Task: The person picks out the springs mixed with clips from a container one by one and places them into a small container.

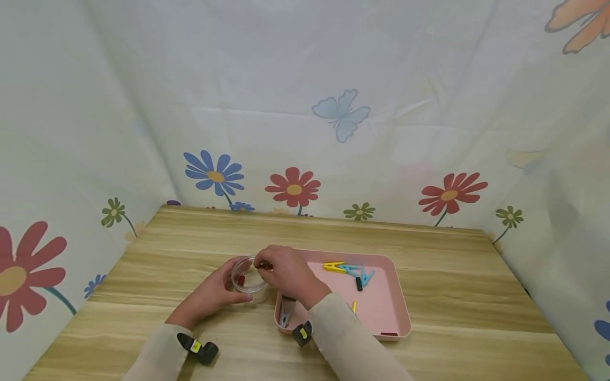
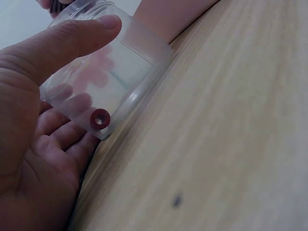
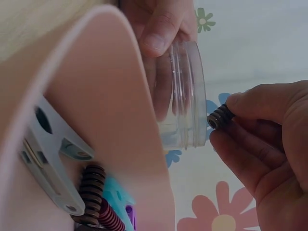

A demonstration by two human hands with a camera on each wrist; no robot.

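My left hand (image 1: 214, 291) grips a clear plastic jar (image 2: 130, 72) by its side, thumb on one side and fingers round the other. In it lies a red coil spring (image 2: 100, 119), seen end-on through the wall in the left wrist view. Thumb and fingers of my right hand (image 3: 274, 139) pinch a short dark brown coil spring (image 3: 220, 117) just outside the jar's mouth. In the head view, the right hand (image 1: 288, 272) is at the jar's rim, above the left edge of a pink tray (image 1: 402, 309).
Yellow clothespins (image 1: 334, 267), light blue clothespins (image 1: 366, 277) and a black spring (image 1: 359, 284) lie in the tray. At its near left are a grey clothespin (image 3: 55, 163) and a brown spring (image 3: 91, 187); a dark red spring (image 1: 388, 334) is by the near right edge. A flowered curtain (image 1: 267, 132) hangs behind the wooden table (image 1: 457, 280).
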